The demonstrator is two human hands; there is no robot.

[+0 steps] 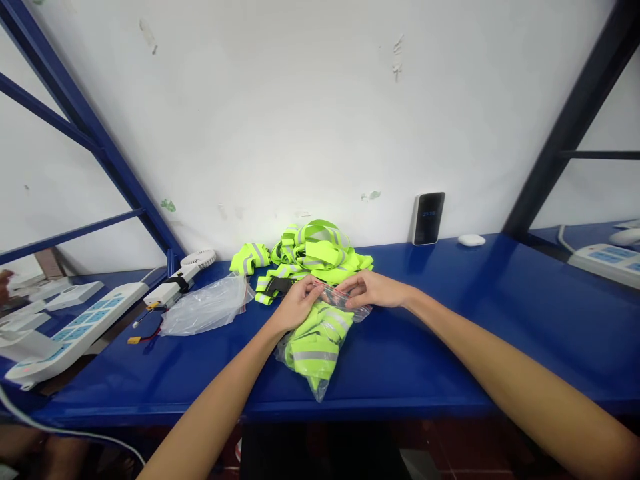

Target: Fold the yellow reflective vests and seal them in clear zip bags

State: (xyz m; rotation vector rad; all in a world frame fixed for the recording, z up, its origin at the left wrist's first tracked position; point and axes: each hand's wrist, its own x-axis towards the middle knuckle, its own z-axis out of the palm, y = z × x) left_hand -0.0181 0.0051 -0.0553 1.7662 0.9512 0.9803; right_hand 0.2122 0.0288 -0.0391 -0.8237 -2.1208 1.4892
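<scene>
A clear zip-lock bag [327, 387] lies on the blue table near its front edge, with a folded neon yellow-green reflective strap [315, 347] inside. Its red-lined zip edge points away from me. My left hand [299, 303] pinches the left part of that edge. At the right part, my right hand [373, 290] has its fingers closed on the same edge. Just beyond both hands sits a heap of loose yellow-green reflective straps [320, 253], with a black piece [278, 287] at its near left side.
Left of the bag lies a stack of clear plastic bags [210, 310], beside a small white fan [197, 260] and a battery cable with a yellow plug [134, 340]. A phone-like clock [429, 219] leans on the wall near a white case [471, 240]. Power strips [80, 330] flank the table.
</scene>
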